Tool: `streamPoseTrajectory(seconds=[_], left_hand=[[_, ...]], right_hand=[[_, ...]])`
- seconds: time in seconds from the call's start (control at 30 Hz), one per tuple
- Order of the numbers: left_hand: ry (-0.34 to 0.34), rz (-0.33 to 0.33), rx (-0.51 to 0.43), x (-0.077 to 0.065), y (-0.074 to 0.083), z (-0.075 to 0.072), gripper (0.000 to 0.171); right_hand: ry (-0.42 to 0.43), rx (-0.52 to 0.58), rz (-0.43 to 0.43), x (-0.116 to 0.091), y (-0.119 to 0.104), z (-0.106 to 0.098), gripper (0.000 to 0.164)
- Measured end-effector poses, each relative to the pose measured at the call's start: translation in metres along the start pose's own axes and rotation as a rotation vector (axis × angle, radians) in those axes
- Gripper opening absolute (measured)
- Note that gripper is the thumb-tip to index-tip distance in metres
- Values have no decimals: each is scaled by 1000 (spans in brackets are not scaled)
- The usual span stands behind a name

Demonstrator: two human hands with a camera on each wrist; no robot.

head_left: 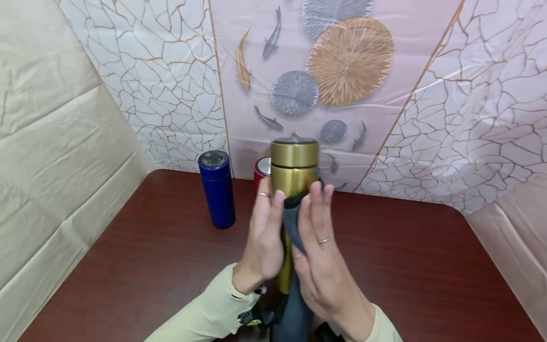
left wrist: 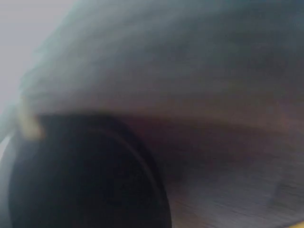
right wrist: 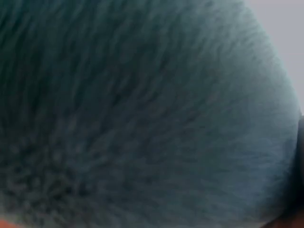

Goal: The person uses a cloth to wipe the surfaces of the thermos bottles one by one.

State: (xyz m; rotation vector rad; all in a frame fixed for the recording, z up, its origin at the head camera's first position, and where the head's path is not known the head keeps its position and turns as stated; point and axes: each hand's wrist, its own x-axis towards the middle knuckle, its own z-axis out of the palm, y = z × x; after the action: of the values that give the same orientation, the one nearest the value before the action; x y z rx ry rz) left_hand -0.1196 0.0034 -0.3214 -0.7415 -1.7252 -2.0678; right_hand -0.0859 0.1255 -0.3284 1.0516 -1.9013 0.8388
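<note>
A person holds a gold flask (head_left: 295, 178) roughly upright between both hands, over the near middle part of the bench (head_left: 406, 266). Whether its base touches the bench cannot be told. The left hand (head_left: 262, 240) grips the flask's left side, its thumb lying along the near surface and its fingers passing behind the metal; their tips are hidden. The right hand (head_left: 322, 273) presses a grey cloth (head_left: 295, 320) against the flask's right side, the visible fingers straight and pointing up. The cloth hangs down the front of the flask between the two hands. Each hand wears a ring.

Beyond, to the left, a blue flask (head_left: 218, 194) stands on the bench, apart from the hands. A red flask (head_left: 258, 179) with a pale top shows behind the gold one, mostly covered by it. Behind the bench hangs a backdrop (head_left: 350, 61) printed with fish and round leaves.

Blurred dark shapes fill most of the left wrist view; grey, nappy fabric fills most of the right.
</note>
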Motion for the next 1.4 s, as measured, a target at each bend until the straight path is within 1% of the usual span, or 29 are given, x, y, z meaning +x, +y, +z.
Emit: streamPoseTrajectory(seconds=[0.13,0.23,0.3,0.37,0.47,0.53,0.6,0.7,0.77,0.83,0.93,1.03,1.13,1.2,1.3,1.4], left_hand=[[-99,47,79,-11,-10,15,46],[-156,60,141,-17,-15,22,53],[-180,62,179,-20,-15,24,55],[-186,60,203,-21,-15,24,53],[-170,69,197,-20,-14,21,51],[-161,81,167,-18,-12,17,49],[-151,86,124,-14,-9,13,48],[-125,73,41,-8,-3,7,44],[-92,48,-10,-3,2,1,42],[-43,20,-52,2,8,-7,40],[38,-14,-107,10,16,-19,39],[110,-33,-167,18,23,-31,39],[163,-45,-208,23,26,-39,39],[184,-58,-224,25,26,-41,38],[192,-80,-247,25,25,-42,38],[181,-96,-245,25,23,-42,40]], right_hand=[[72,2,55,6,5,-17,58],[125,15,90,7,8,-28,59],[156,19,105,7,9,-32,59],[177,24,111,6,10,-32,60],[185,30,103,4,11,-27,62],[181,47,80,3,12,-22,63],[169,56,44,2,12,-17,63],[139,55,-19,1,9,-7,62],[117,46,-58,0,7,2,61],[81,29,-89,-2,4,11,60],[18,7,-132,-6,-1,21,58],[-59,-15,-159,-12,-5,28,57],[-120,-33,-167,-16,-8,30,57],[-143,-51,-160,-18,-9,30,56],[-161,-70,-136,-19,-9,29,56],[-165,-49,-109,-18,-7,26,56]])
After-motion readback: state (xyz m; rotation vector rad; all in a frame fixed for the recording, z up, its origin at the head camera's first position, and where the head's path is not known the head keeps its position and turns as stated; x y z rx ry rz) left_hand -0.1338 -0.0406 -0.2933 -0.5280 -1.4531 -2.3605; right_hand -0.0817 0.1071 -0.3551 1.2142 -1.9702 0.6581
